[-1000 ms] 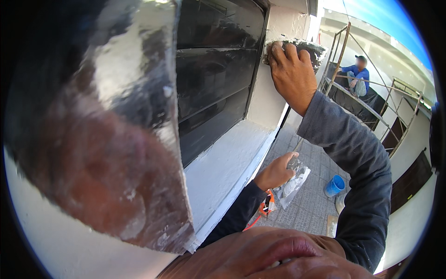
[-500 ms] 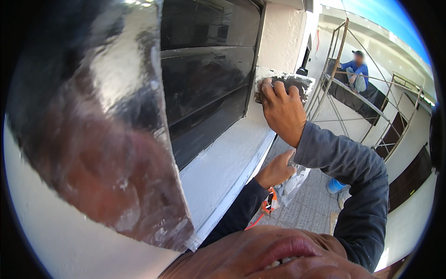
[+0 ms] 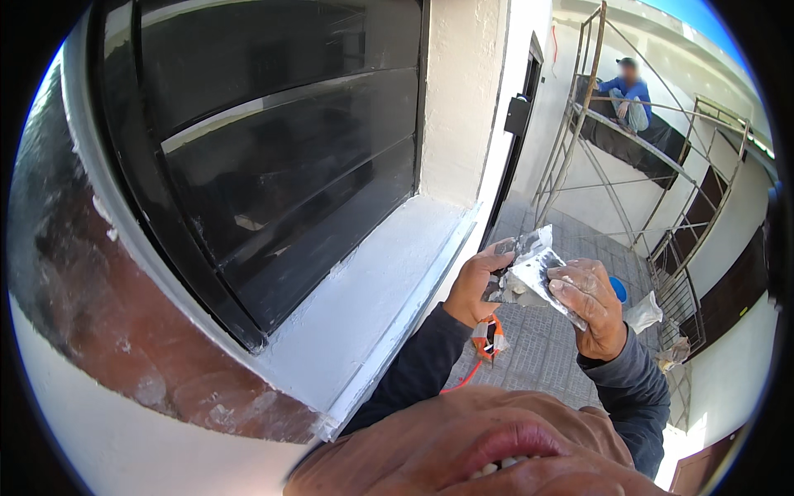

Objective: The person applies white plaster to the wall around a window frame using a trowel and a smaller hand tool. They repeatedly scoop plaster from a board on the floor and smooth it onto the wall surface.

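In front of the sill's outer edge, my right hand [image 3: 594, 304] is closed on a flat putty blade [image 3: 542, 278] smeared with white filler. My left hand [image 3: 473, 289] grips a second flat putty blade [image 3: 538, 240], also coated in grey and white filler. The two blades overlap and appear to touch. Left of my hands runs the white window sill [image 3: 347, 281], below a window with dark horizontal panes [image 3: 289, 157]. A cream window jamb [image 3: 459, 99] rises at the sill's far end.
A glossy brown surface [image 3: 107, 331] curves along the near left. Below my left hand is an orange tool [image 3: 490, 337] with a red cord on the paved floor [image 3: 533, 364]. A person [image 3: 627, 95] in blue sits on scaffolding [image 3: 579, 124] at far right. A blue bucket [image 3: 618, 288] stands beyond my right hand.
My right hand has come down from the jamb with its blade to meet the blade in my left hand. The view has shifted, showing more of the window and sill.
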Demonstrator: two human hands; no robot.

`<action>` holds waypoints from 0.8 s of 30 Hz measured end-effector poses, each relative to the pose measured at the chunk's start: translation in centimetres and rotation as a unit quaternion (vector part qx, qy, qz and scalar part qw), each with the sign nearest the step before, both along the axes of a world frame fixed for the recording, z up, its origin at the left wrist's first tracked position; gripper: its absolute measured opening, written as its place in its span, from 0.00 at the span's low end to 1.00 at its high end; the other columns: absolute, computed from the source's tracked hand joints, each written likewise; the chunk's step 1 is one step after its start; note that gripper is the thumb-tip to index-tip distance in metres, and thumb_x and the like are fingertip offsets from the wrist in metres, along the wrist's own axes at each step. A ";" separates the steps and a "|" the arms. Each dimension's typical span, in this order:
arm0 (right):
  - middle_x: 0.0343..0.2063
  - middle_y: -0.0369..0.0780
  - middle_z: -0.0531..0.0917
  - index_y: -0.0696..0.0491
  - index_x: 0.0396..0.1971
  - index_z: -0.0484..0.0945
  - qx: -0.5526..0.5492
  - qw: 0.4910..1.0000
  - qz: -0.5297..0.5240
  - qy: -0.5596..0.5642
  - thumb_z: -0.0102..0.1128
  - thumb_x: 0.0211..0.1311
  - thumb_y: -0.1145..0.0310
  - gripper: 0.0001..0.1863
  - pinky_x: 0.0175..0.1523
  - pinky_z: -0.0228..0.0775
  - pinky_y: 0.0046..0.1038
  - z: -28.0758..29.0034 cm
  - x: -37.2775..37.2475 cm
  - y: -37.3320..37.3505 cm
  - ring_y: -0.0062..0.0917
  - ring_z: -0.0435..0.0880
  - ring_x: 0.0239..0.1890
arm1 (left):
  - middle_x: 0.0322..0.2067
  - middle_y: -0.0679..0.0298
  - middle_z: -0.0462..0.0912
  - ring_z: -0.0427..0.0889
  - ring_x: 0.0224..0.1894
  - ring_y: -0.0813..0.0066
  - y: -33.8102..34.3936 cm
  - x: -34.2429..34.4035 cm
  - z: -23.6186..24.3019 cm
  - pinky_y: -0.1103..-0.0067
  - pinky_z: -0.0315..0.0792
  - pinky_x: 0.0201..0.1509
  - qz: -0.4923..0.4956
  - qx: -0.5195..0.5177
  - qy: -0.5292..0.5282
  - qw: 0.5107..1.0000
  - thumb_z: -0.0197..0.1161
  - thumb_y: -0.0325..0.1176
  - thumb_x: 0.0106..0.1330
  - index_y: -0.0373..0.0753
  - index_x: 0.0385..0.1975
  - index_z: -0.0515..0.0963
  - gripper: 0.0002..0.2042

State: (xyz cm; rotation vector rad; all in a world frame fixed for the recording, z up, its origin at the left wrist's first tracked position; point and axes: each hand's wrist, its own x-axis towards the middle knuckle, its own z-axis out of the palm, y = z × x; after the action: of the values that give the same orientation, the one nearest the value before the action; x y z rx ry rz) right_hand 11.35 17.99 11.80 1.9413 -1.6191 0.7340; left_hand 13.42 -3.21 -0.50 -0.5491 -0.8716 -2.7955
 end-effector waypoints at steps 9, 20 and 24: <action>0.47 0.42 0.86 0.50 0.55 0.84 0.068 0.971 -0.218 0.077 0.59 0.54 0.84 0.27 0.61 0.70 0.41 1.1 -5.5 7.9 0.41 0.82 0.55 | 0.50 0.56 0.84 0.86 0.50 0.68 1.0 0.4 1.2 0.72 0.82 0.56 0.055 0.031 -0.046 0.997 0.53 0.27 0.76 0.30 0.64 0.70 0.19; 0.47 0.38 0.89 0.48 0.44 0.90 0.231 0.964 -0.110 0.066 0.58 0.37 0.92 0.32 0.61 0.65 0.40 3.8 -2.7 5.7 0.38 0.80 0.55 | 0.45 0.62 0.84 0.85 0.43 0.75 1.8 0.8 1.4 0.77 0.81 0.50 0.149 -0.056 -0.114 0.981 0.58 0.24 0.70 0.29 0.62 0.71 0.21; 0.44 0.40 0.90 0.50 0.42 0.90 0.250 0.962 -0.107 -0.035 0.62 0.42 0.90 0.26 0.56 0.67 0.38 7.6 -2.5 6.5 0.36 0.83 0.47 | 0.47 0.54 0.83 0.88 0.45 0.64 1.9 0.3 1.0 0.68 0.85 0.51 0.126 0.031 -0.140 0.982 0.53 0.22 0.69 0.27 0.59 0.70 0.19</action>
State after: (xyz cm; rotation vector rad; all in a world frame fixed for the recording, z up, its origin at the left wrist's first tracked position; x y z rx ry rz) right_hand 8.84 24.48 19.39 2.0318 -2.1803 0.3255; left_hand 13.72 -1.31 0.46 -0.0279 -0.8323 -2.6890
